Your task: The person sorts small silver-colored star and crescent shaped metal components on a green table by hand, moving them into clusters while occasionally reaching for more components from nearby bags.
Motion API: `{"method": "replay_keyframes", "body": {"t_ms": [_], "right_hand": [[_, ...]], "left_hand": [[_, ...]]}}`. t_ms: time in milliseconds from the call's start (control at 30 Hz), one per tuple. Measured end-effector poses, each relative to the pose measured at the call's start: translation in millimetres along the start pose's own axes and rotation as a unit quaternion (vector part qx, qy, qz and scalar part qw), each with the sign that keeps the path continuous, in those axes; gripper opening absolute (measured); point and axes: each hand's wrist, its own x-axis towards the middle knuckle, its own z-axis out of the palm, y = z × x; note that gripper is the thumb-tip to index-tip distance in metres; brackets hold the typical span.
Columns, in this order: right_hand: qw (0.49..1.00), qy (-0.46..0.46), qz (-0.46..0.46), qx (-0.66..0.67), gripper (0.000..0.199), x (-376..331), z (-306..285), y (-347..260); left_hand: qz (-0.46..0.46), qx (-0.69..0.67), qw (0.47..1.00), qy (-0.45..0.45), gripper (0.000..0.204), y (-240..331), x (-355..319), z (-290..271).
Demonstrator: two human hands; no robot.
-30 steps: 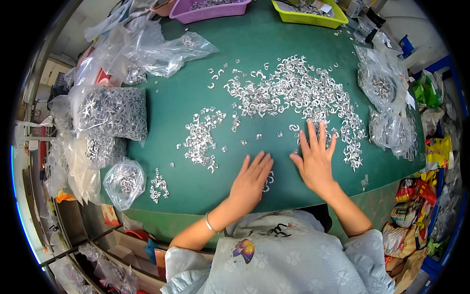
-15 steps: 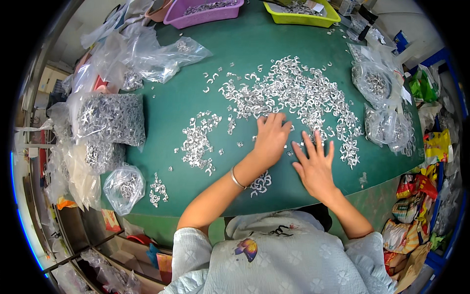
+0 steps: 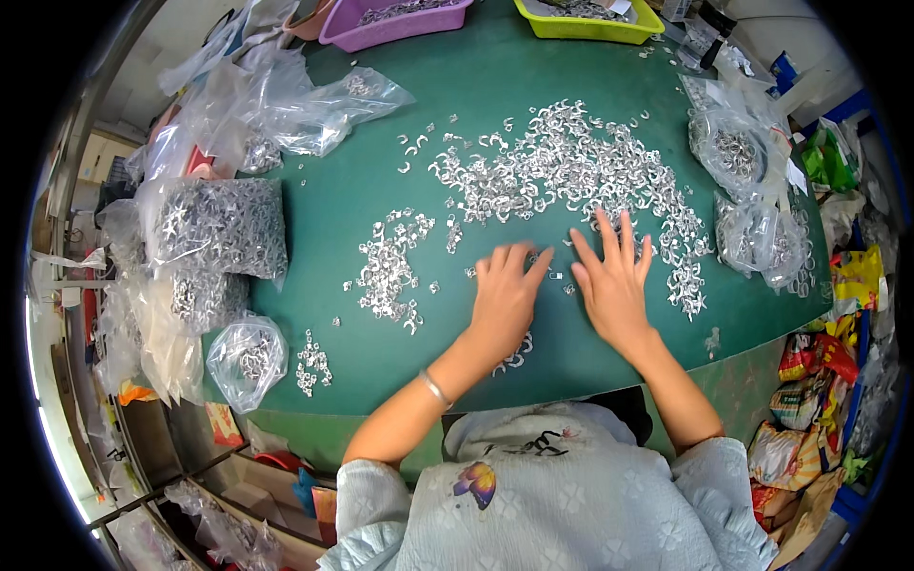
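Across the green surface (image 3: 457, 76) lay a broad pile of metal pieces (image 3: 562, 162). At its near edge, the right hand (image 3: 612, 285) had its fingers spread apart. Beside it, the left hand (image 3: 505, 293) curled downward; whether its grip held anything could not be told. A smaller pile (image 3: 386, 271) lay farther left.

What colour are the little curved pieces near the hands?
The small, curved, metallic-looking pieces are silver, best in the head view.

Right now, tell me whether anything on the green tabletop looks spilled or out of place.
No clear spill. Slightly odd: a few C-shaped metal pieces lie off the upper left of the large heap of metal pieces, like strays, separated from the rest.
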Motion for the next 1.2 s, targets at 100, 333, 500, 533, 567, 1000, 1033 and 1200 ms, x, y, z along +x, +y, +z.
{"method": "replay_keyframes", "body": {"t_ms": [100, 333, 500, 533, 567, 1000, 1033, 1200], "right_hand": [[0.999, -0.019, -0.024, -0.013, 0.040, 2.9, 1.3, 4.2], [0.993, -0.114, -0.013, -0.029, 0.055, -47.6, -30.8, -5.9], [0.979, -0.179, -0.080, 0.058, 0.063, -68.9, -27.3, -32.7], [0.975, -0.180, -0.101, 0.081, 0.063, -68.4, -25.7, -35.7], [0.979, -0.166, -0.098, 0.071, 0.067, -60.7, -23.7, -35.7], [0.994, -0.073, -0.072, 0.026, 0.062, -11.3, -16.8, 9.7], [0.993, -0.064, -0.088, 0.055, 0.059, 6.2, -14.0, 5.0], [0.975, -0.050, -0.167, 0.138, 0.053, 77.1, 28.9, -16.0]], "left_hand": [[0.040, 0.021, 0.999, 0.004, 0.031, -12.3, 10.1, 12.2], [0.003, 0.021, 0.999, -0.035, 0.030, -9.5, -38.7, -12.5], [-0.045, -0.042, 0.996, -0.071, 0.043, 2.0, -72.4, -24.1], [-0.054, -0.070, 0.994, -0.059, 0.046, 4.7, -72.8, -23.3], [-0.066, -0.093, 0.992, -0.046, 0.050, 6.6, -74.2, -23.1], [0.077, 0.044, 0.988, -0.122, 0.061, -19.2, -18.9, -10.1], [0.062, 0.060, 0.989, -0.120, 0.060, -23.9, -19.3, -7.4], [-0.024, 0.121, 0.989, -0.081, 0.058, -57.4, -40.9, -21.2]]}}
